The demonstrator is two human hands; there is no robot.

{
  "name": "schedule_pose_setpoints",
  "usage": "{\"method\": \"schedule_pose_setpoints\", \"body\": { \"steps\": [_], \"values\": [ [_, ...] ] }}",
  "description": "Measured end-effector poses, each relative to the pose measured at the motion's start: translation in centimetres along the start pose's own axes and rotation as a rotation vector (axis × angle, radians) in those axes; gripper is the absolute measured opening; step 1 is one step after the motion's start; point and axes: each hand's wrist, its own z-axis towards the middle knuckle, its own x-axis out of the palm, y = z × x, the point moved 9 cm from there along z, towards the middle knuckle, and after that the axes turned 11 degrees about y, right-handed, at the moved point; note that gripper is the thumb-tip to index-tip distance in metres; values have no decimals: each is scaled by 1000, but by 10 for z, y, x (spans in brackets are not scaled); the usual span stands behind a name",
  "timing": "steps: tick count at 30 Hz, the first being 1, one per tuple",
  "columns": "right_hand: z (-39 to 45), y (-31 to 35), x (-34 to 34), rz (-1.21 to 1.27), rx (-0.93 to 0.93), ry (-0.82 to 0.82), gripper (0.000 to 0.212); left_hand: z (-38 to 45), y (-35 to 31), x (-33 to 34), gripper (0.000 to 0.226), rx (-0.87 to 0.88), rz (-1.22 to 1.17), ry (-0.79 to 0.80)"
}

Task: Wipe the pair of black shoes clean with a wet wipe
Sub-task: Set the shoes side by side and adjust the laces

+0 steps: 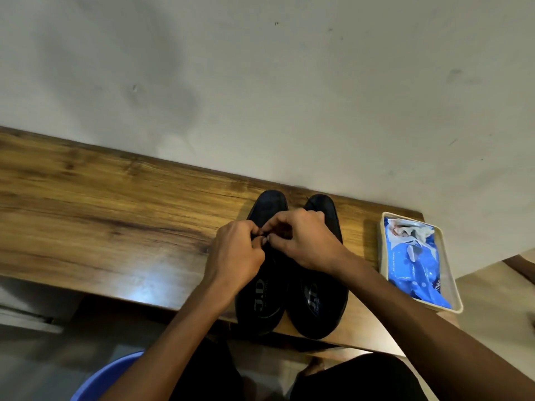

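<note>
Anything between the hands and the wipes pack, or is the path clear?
Nothing visible blocks it. The wipes pack lies in a cream tray right of the shoes; bare table separates them. Both hands, left and right, pinch something small over the shoes.

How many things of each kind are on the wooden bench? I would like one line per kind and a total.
Black shoes: 2, left shoe and right shoe
Wet wipe packs: 1, blue pack
Trays: 1, cream tray holding the pack
Total: 4
</note>
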Motion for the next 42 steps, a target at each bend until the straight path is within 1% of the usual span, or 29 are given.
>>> {"method": "schedule_pose_setpoints", "body": {
  "steps": [2, 4, 6, 10, 12, 14, 16, 17, 18, 20, 22, 25, 27, 31, 34, 36, 39, 42],
  "values": [
    [1, 9, 0, -164, 25, 0, 16, -1, -4, -1, 12, 5, 117, -21],
    [1, 12, 0, -224, 48, 6, 16, -2, -10, -1, 16, 19, 211, -39],
    [3, 6, 4, -217, 91, 58, 17, -4, -16, 1, 18, 34, 272, -44],
    [12, -8, 7, -96, 185, 215, 38, -8, -23, 3, 18, 80, 327, -65],
    [16, -12, 4, -59, 234, 266, 43, -8, -23, 3, 18, 101, 328, -105],
    [18, -13, 2, -68, 252, 287, 47, -7, -19, 4, 17, 109, 277, -138],
    [17, -11, 1, -64, 229, 251, 43, -3, -9, 2, 17, 81, 119, -159],
    [15, -8, -1, -69, 211, 209, 35, 0, -3, 1, 16, 56, 4, -155],
    [12, -4, -4, -82, 185, 142, 26, 2, 4, 2, 14, 25, -122, -139],
    [7, 1, -12, -95, 134, -20, 16, 3, 17, 9, 12, -54, -371, -86],
    [0, 2, -15, -93, 132, -138, 14, 1, 26, 15, 14, -124, -580, -56],
    [-8, 0, -15, -102, 132, -244, 15, -2, 29, 18, 16, -176, -764, -41],
    [-12, -2, -17, -79, 107, -287, 14, -2, 29, 17, 16, -187, -790, -37],
    [-16, -3, -12, -23, 71, -260, 18, -2, 27, 16, 16, -169, -772, -16],
    [-15, -4, -15, -25, 55, -266, 16, 0, 25, 14, 15, -120, -678, -7],
    [-12, -5, -16, -25, 53, -242, 16, 2, 22, 11, 14, -76, -604, 8],
    [-12, -2, -20, -90, 21, -242, 16, 6, 18, 5, 11, -44, -545, 29],
    [-15, -2, -23, -211, 9, -225, 14, 11, 22, -2, 8, -36, -466, 43]
  ]
}}
